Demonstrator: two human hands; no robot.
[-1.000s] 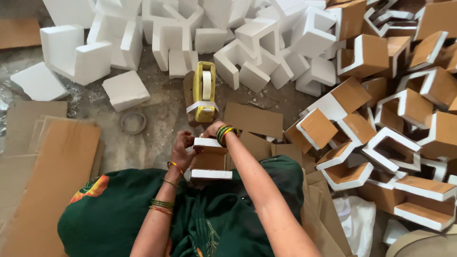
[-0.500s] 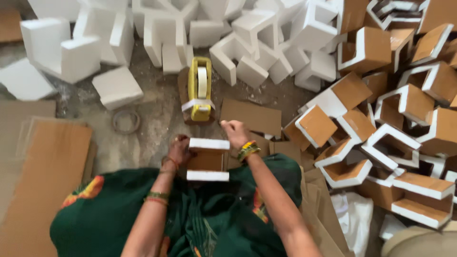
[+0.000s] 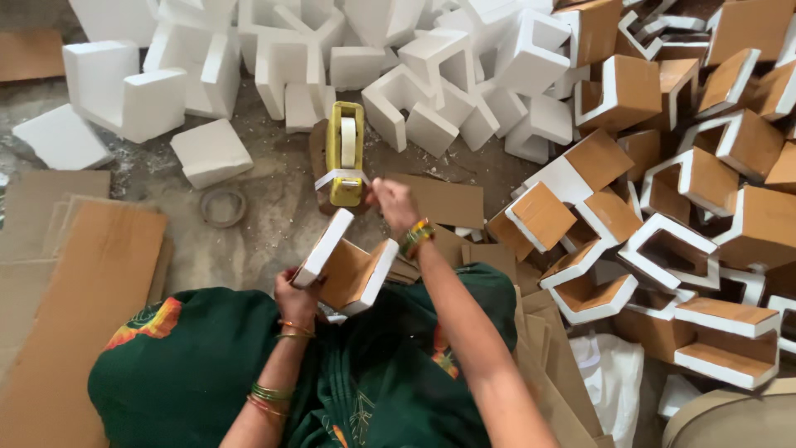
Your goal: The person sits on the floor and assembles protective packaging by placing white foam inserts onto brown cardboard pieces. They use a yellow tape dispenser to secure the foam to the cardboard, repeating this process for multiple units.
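Note:
My left hand (image 3: 296,292) grips a U-shaped white foam corner piece (image 3: 348,264) lined with brown cardboard, tilted over my lap. My right hand (image 3: 394,203) is raised just right of a yellow tape dispenser (image 3: 344,155) that stands on the floor, fingers pinched near the loose end of the white tape. Whether the fingers hold the tape end is not clear. Bangles sit on both wrists.
Bare white foam corner pieces (image 3: 290,58) lie heaped at the back. Cardboard-covered foam pieces (image 3: 663,191) are piled at the right. Flat cardboard sheets (image 3: 75,274) lie at the left. An empty tape ring (image 3: 222,206) rests on the concrete floor.
The foam piece has been turned from lying flat to tilted, open side up. My right hand has left the piece and moved up beside the tape dispenser.

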